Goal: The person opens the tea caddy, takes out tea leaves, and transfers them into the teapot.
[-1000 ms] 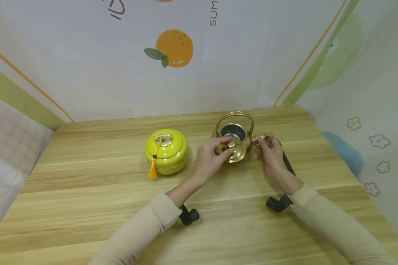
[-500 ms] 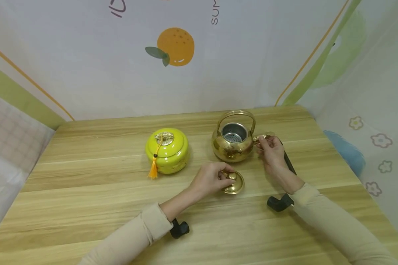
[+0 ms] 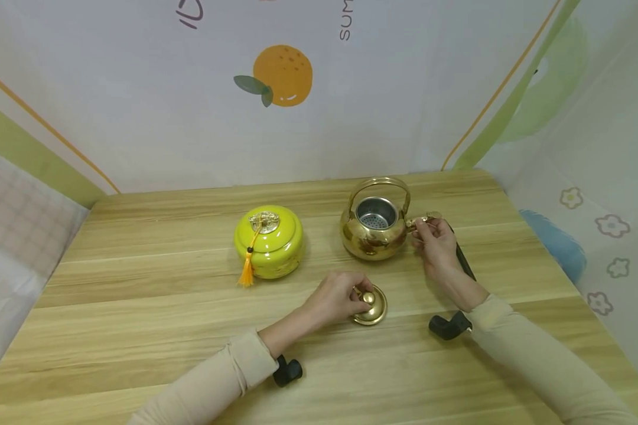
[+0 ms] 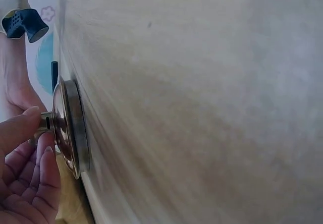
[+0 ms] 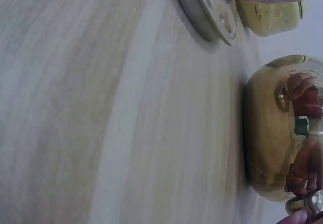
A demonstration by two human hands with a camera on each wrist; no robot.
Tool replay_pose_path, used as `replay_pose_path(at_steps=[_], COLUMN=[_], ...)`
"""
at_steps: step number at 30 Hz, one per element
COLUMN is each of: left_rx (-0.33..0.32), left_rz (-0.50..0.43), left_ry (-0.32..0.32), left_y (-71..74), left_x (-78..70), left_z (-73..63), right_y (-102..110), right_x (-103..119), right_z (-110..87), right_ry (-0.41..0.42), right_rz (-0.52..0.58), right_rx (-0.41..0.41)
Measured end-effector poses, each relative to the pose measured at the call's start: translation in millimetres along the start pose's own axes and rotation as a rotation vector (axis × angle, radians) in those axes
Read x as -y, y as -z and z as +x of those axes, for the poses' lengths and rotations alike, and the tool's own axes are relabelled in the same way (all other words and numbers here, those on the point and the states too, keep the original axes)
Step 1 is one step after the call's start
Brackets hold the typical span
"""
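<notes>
At a wood-grained worktop (image 3: 138, 283), a left hand (image 3: 336, 296) is pinching the knob (image 3: 368, 297) of a brass-coloured lid (image 3: 377, 308) with its fingers (image 4: 49, 176), presumably because that is the handiest grip. The lid is lying rim down, apparently touching the worktop, on the near side of an uncovered kettle (image 3: 372, 241) whose perforated strainer (image 3: 374, 221) is showing. The right hand (image 3: 438, 248) is grasping the kettle's projecting side piece (image 3: 410, 224), probably holding it steady. A lidded yellow jar (image 3: 276, 255) is standing to the left, apart from both.

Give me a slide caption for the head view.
Left hand pinches lid, right hand holds open teapot, jar nearby.
</notes>
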State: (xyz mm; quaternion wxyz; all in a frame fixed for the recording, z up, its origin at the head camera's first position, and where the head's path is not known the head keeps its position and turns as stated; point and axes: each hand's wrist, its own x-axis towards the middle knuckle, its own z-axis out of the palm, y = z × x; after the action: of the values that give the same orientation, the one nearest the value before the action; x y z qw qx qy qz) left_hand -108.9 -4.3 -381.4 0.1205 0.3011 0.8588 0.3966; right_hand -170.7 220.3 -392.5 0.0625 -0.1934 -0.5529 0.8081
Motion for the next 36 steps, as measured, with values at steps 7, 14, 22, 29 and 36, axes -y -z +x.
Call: replay_pose_path(at_steps=[7,14,22,29,36], left_rx=[-0.003,0.0,0.02,-0.051,-0.151], left_rz=[0.007,-0.006,-0.03,-0.059,-0.103], left_ry=[0.005,0.013,0.021,-0.023,-0.048], left_y=[-0.7,-1.2,0.7,15.1,37.7], left_x=[-0.7,0.8,2.7,8.5,12.8], left_z=[-0.6,-1.4,-4.5,-16.6,-33.0], right_y=[-1,-2,3,15,12], right_x=[0,2,3,6,13], right_z=[0.5,-1.7,-5.8,-22.6,-44.3], right_ry=[-0.002,-0.011,-0.039,-0.077,-0.061], right_rz=[-0.009,-0.03,-0.045,-0.025,0.081], right_rx=[-0.008,0.012,0.028,0.045,0.05])
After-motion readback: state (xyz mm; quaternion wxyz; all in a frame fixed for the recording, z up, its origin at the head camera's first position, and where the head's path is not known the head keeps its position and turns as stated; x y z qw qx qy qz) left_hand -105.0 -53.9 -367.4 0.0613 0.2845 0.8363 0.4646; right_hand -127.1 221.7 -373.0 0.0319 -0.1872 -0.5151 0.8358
